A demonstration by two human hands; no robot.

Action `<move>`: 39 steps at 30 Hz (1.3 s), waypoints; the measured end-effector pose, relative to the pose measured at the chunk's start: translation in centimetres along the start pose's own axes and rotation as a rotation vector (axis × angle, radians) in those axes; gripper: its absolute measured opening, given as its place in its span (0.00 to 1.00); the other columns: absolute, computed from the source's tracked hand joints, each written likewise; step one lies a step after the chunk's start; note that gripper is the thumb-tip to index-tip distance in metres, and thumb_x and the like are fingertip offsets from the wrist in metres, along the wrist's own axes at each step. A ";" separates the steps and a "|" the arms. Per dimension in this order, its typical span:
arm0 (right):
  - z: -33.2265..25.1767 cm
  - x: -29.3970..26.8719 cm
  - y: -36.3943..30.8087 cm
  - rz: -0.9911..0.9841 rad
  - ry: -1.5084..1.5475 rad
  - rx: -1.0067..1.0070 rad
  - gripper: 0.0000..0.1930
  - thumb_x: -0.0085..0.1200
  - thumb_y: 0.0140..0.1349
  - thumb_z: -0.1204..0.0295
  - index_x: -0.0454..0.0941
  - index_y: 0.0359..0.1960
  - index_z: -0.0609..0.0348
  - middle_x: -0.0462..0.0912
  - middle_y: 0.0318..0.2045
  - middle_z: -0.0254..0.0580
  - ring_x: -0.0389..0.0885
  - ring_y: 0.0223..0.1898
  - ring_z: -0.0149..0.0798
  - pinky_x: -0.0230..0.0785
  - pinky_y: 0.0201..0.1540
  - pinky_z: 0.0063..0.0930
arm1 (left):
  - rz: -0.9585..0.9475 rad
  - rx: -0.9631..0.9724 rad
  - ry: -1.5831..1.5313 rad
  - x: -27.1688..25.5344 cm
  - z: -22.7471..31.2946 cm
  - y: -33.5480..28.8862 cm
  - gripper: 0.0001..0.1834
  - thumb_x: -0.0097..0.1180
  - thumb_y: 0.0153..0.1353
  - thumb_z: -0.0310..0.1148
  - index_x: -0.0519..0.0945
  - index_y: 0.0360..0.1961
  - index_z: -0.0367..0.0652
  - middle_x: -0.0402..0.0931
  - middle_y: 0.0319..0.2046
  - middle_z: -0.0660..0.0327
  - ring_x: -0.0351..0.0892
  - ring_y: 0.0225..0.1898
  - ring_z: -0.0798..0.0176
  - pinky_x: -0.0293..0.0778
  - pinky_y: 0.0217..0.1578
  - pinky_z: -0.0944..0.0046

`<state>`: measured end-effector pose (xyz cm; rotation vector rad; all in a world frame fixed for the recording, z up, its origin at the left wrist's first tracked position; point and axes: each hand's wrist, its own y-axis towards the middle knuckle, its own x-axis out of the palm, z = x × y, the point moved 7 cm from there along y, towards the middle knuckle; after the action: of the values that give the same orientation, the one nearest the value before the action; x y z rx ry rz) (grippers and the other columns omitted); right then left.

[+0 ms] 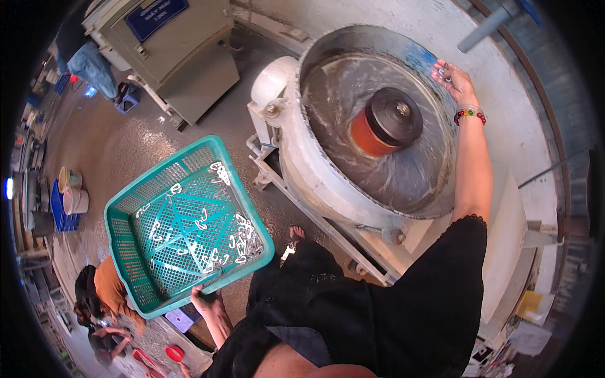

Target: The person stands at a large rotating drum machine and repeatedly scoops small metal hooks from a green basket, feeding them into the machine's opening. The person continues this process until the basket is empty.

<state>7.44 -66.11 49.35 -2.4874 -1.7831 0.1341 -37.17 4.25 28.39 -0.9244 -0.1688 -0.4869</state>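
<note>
Your left hand (208, 297) grips the near rim of the teal mesh basket (189, 223), small metal pieces scattered inside. Your right hand (455, 79) pinches a few pieces over the metal tumbling drum (378, 120), probably transferring them. Wet concrete floor (113, 145) lies beneath, workshop clutter around.

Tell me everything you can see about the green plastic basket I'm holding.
The teal-green rectangular plastic basket has latticed mesh walls and floor and a thick solid rim. It is tilted, its open side facing the camera, held up over the wet concrete floor to the left of the round metal tub machine. The left hand holds its lower rim. Small silvery metal pieces lie scattered on the mesh, most gathered toward its lower right corner.
</note>
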 end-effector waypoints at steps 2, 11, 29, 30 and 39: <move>-0.5 -2.1 -2.3 0.060 -0.061 -0.084 0.16 0.45 0.54 0.79 0.65 0.44 0.75 0.74 0.38 0.51 0.77 0.34 0.43 0.76 0.37 0.30 | -0.006 0.009 -0.016 0.0 0.2 0.4 0.24 0.51 0.35 0.27 0.70 0.40 0.41 0.71 0.41 0.58 0.69 0.45 0.54 0.66 0.45 0.46; -2.2 -6.4 -10.7 0.052 -0.633 0.000 0.22 0.51 0.54 0.70 0.65 0.50 0.70 0.74 0.41 0.52 0.75 0.42 0.44 0.71 0.42 0.39 | -0.179 -0.044 -0.003 -0.2 0.3 1.8 0.27 0.54 0.33 0.26 0.70 0.42 0.41 0.70 0.43 0.57 0.69 0.46 0.53 0.66 0.46 0.45; 27.8 2.9 -15.5 -1.193 -1.694 0.368 0.30 0.36 0.55 0.50 0.64 0.55 0.55 0.65 0.56 0.49 0.62 0.58 0.44 0.52 0.59 0.35 | -0.095 0.013 0.091 -0.5 0.2 1.3 0.29 0.52 0.34 0.29 0.69 0.46 0.42 0.72 0.40 0.60 0.73 0.40 0.55 0.73 0.36 0.53; 28.6 1.9 -15.7 -1.457 -1.887 0.439 0.28 0.29 0.56 0.53 0.68 0.51 0.59 0.67 0.54 0.49 0.64 0.57 0.44 0.54 0.58 0.35 | -0.058 0.034 0.075 -0.3 0.3 0.9 0.30 0.52 0.34 0.29 0.69 0.46 0.41 0.72 0.41 0.59 0.73 0.41 0.55 0.72 0.38 0.52; 18.9 4.8 -8.0 -0.890 -1.800 0.185 0.27 0.37 0.56 0.52 0.62 0.57 0.46 0.62 0.59 0.37 0.53 0.62 0.39 0.42 0.63 0.39 | 0.026 0.002 0.047 0.6 0.2 1.0 0.34 0.52 0.34 0.27 0.65 0.50 0.38 0.70 0.45 0.55 0.71 0.45 0.52 0.69 0.45 0.49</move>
<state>-0.77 -58.73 31.33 -0.7317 -2.6046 2.7151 -36.17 4.71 27.99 -0.9116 -0.1145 -0.4835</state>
